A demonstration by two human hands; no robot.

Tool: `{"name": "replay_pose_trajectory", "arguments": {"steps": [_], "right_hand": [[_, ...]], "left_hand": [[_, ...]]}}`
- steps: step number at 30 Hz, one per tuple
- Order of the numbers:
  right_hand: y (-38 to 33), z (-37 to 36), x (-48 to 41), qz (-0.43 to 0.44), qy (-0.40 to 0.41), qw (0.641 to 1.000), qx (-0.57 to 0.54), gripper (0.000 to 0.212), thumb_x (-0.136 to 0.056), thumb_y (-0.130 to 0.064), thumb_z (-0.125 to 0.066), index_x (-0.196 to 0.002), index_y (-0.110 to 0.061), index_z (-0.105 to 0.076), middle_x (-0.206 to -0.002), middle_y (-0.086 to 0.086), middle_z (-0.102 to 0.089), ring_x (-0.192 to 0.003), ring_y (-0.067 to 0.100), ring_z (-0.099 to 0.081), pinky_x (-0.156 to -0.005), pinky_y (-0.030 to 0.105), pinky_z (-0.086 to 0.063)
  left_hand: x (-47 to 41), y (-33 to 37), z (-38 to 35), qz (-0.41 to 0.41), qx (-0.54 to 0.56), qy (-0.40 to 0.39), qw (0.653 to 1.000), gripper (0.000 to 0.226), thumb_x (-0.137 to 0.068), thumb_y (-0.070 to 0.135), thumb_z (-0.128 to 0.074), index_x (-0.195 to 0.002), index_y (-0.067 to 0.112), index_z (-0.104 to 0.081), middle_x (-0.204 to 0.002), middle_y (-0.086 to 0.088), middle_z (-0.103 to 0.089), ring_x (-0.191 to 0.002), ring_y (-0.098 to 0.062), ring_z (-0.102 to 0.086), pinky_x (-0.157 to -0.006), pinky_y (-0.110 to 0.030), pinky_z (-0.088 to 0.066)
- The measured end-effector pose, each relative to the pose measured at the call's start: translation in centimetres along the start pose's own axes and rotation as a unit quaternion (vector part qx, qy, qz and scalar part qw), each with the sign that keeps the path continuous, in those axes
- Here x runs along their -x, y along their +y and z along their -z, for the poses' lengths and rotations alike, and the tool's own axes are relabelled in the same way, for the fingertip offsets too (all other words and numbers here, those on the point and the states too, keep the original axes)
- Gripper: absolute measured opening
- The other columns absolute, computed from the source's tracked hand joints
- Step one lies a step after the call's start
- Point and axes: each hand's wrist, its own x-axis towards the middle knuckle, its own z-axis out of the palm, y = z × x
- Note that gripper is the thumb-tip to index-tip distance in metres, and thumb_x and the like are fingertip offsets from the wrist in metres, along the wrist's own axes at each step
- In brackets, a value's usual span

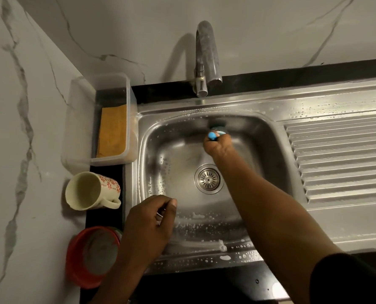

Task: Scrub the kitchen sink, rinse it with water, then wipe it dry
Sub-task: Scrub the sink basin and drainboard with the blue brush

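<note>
Nearest me, my right arm reaches from its dark sleeve (347,279) across the sink (152,150) to the far wall of the basin. My right hand (219,145) is clamped on a brush (213,135), fingers wrapped round its blue handle. The brush's long axis runs front to back: the blue handle end points back toward me, and the head presses against the far wall of the basin, right below the tap (204,60). The head is blurred, so I cannot make out its bristles.

My left hand (148,224) sits at the front-left rim of the sink with the fingers curled and the thumb tip against the forefinger. Something small glints between them; I cannot tell whether they hold anything.

Suds (224,257) dot the front rim, and the drain strainer (208,179) sits mid-basin. The ribbed draining board (340,161) lies to the right.

Left of the sink, a clear plastic box (77,119) holds an orange cloth (112,130) against its right side. Nearer me stands a flowered mug (90,190), its pale inside showing. Closest is a red bowl (73,255) with a greyish inside.
</note>
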Motion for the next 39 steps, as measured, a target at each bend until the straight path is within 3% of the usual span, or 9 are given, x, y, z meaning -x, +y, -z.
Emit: {"name": "replay_pose_trajectory", "arguments": {"steps": [5,8,11,15,18,20,27,34,39], "right_hand": [[8.9,-1.9,0.9,-0.115,-0.070,0.990,0.032,0.045,-0.107,-0.009,-0.042,-0.063,-0.015,-0.038,-0.037,-0.002,-0.040,-0.022,0.008,-0.037,-0.029,0.014,-0.032],[9.2,-0.4,1.6,-0.136,-0.098,0.986,0.020,0.039,-0.107,-0.014,-0.042,-0.068,-0.010,-0.043,-0.055,-0.001,-0.043,-0.025,0.008,-0.037,-0.030,0.015,-0.031],[5.2,0.7,-0.1,-0.046,-0.059,0.997,0.019,0.048,-0.104,-0.008,-0.045,-0.056,-0.009,-0.049,-0.048,-0.001,-0.046,-0.027,0.011,-0.042,-0.031,0.015,-0.035],[-1.1,1.5,-1.1,0.003,-0.001,0.999,-0.043,0.043,-0.072,0.004,-0.042,-0.034,-0.014,-0.033,-0.034,-0.004,-0.031,-0.022,0.009,-0.033,-0.029,0.016,-0.028],[-0.2,1.6,-2.1,0.006,-0.016,0.998,-0.064,0.054,-0.094,0.002,-0.036,-0.042,-0.015,-0.035,-0.034,-0.005,-0.030,-0.022,0.009,-0.032,-0.028,0.016,-0.026],[3.4,0.4,-2.3,-0.022,-0.026,0.999,-0.015,0.043,-0.093,0.003,-0.037,-0.055,-0.017,-0.034,-0.033,-0.004,-0.030,-0.022,0.009,-0.032,-0.028,0.017,-0.028],[13.1,-0.5,-1.1,-0.165,-0.078,0.978,0.097,0.034,-0.106,-0.016,-0.039,-0.072,-0.014,-0.042,-0.050,-0.001,-0.042,-0.027,0.007,-0.036,-0.029,0.015,-0.030],[3.8,1.2,-4.4,-0.038,-0.014,0.999,-0.014,0.039,-0.106,-0.010,-0.034,-0.068,-0.018,-0.038,-0.038,-0.003,-0.039,-0.026,0.009,-0.039,-0.031,0.015,-0.033],[1.7,2.0,-4.6,-0.043,-0.030,0.998,-0.036,0.041,-0.106,-0.012,-0.033,-0.066,-0.016,-0.037,-0.040,-0.002,-0.038,-0.025,0.008,-0.036,-0.029,0.016,-0.030]], "left_hand": [[-0.8,-0.3,0.0,0.009,-0.004,-0.002,1.000,0.023,-0.102,0.041,-0.059,-0.090,0.027,-0.074,-0.082,0.016,-0.070,-0.078,-0.009,-0.068,-0.063,-0.026,-0.056],[-1.5,-0.2,0.0,-0.004,-0.013,0.004,1.000,0.026,-0.099,0.042,-0.056,-0.089,0.025,-0.074,-0.081,0.015,-0.070,-0.077,-0.009,-0.068,-0.062,-0.025,-0.055],[-1.8,-0.2,0.1,-0.013,-0.012,0.006,1.000,0.026,-0.100,0.042,-0.055,-0.088,0.026,-0.073,-0.080,0.013,-0.070,-0.078,-0.010,-0.068,-0.061,-0.027,-0.055],[-1.8,-0.2,-0.1,-0.015,-0.005,0.005,1.000,0.027,-0.100,0.043,-0.054,-0.088,0.028,-0.072,-0.080,0.015,-0.069,-0.079,-0.009,-0.068,-0.062,-0.030,-0.057],[-1.6,-0.6,-0.4,-0.009,0.003,0.002,1.000,0.028,-0.100,0.045,-0.054,-0.089,0.028,-0.073,-0.081,0.015,-0.070,-0.078,-0.008,-0.068,-0.063,-0.035,-0.058],[-1.4,-0.8,-0.4,-0.005,0.006,-0.002,1.000,0.027,-0.100,0.044,-0.055,-0.088,0.028,-0.072,-0.081,0.015,-0.070,-0.077,-0.009,-0.068,-0.064,-0.037,-0.058],[-1.4,-1.2,0.2,0.015,-0.001,-0.006,1.000,0.024,-0.098,0.046,-0.056,-0.091,0.032,-0.073,-0.084,0.019,-0.070,-0.082,-0.006,-0.068,-0.064,-0.022,-0.055],[-1.8,-1.2,0.0,0.000,0.011,-0.009,1.000,0.024,-0.102,0.039,-0.058,-0.088,0.027,-0.072,-0.082,0.014,-0.070,-0.079,-0.011,-0.068,-0.066,-0.038,-0.057],[-2.1,-1.0,-0.3,-0.008,-0.001,-0.016,1.000,0.027,-0.101,0.043,-0.055,-0.086,0.027,-0.071,-0.080,0.014,-0.068,-0.078,-0.010,-0.067,-0.065,-0.038,-0.057]]}}
